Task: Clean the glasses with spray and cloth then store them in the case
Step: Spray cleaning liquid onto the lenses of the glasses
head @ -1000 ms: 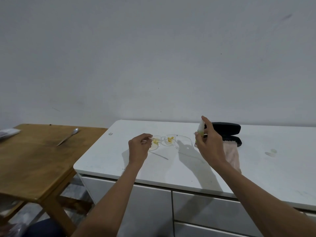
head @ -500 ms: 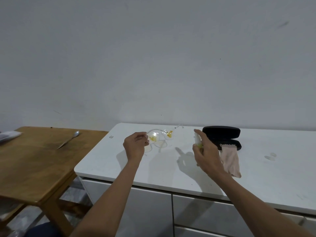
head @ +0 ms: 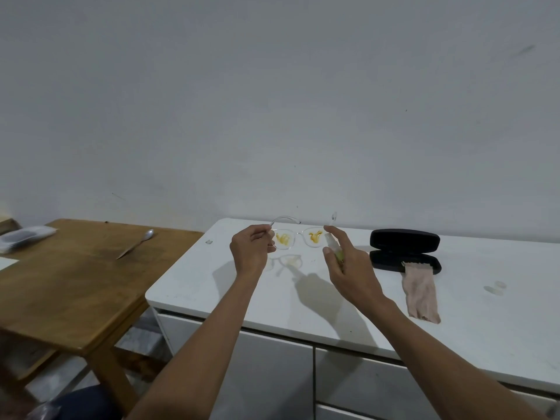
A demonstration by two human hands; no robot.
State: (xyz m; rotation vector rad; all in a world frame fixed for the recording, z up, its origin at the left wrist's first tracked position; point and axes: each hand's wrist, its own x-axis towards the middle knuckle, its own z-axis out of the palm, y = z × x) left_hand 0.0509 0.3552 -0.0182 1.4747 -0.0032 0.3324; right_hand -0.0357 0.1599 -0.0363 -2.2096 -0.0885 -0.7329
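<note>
Clear-framed glasses with yellow smears on both lenses hang in the air above the white cabinet top. My left hand pinches them at the left temple hinge. My right hand holds a small spray bottle just right of the right lens, index finger on its top. A black glasses case lies open at the right, and a pink cloth hangs out of it onto the top.
A wooden table stands to the left with a spoon and a plastic packet on it. Two small clear discs lie at the far right of the cabinet top. Drawer fronts sit below the edge.
My left hand has turned the glasses so both lenses face me, opened out. My right hand has brought the spray bottle closer to the right lens.
</note>
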